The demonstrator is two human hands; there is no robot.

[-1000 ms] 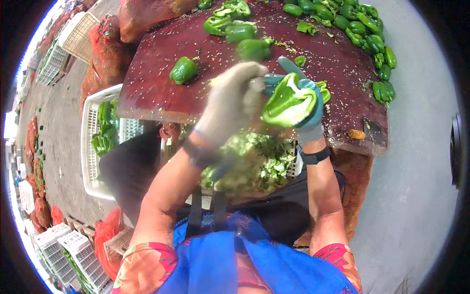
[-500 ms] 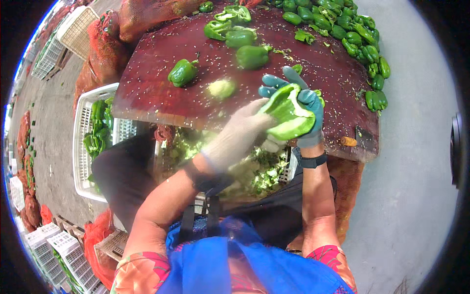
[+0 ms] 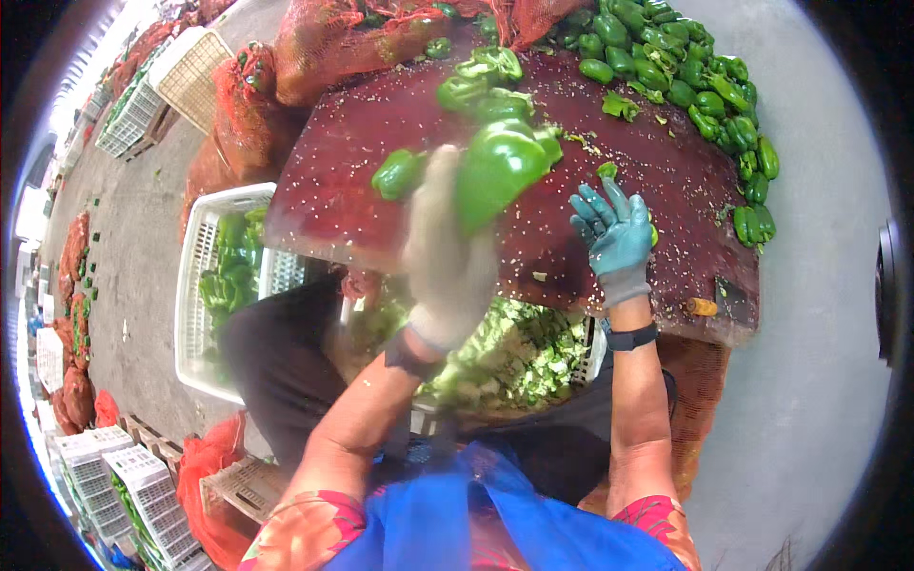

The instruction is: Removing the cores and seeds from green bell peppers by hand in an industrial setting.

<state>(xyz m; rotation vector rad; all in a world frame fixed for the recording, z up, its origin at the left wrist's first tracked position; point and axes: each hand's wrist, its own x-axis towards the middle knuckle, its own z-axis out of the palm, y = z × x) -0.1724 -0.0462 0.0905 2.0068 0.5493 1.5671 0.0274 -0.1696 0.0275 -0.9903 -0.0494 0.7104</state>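
Note:
My left hand [image 3: 447, 262], in a whitish glove blurred by motion, is raised over the near part of the dark red table. It grips a shiny green bell pepper [image 3: 505, 171], whose underside I cannot see. Just left of the hand, another green bell pepper [image 3: 395, 175] lies on the table. Several cut green peppers [image 3: 481, 71] lie beyond. To the right, my right hand [image 3: 617, 236], in a teal-coated glove, is palm up with its fingers spread and nothing in it.
Whole green peppers [image 3: 685, 86] are heaped at the far right of the seed-strewn table [image 3: 381, 124]. An orange-handled tool [image 3: 703, 306] lies near its right corner. A white crate [image 3: 205, 371] holds peppers at left; pale green scraps [image 3: 524, 352] fill a container below. Red mesh sacks [image 3: 328, 48] stand behind.
My left hand has moved up and away with the pepper that was between both hands. My right hand has let go and opened. The view has shifted, so the table sits farther right.

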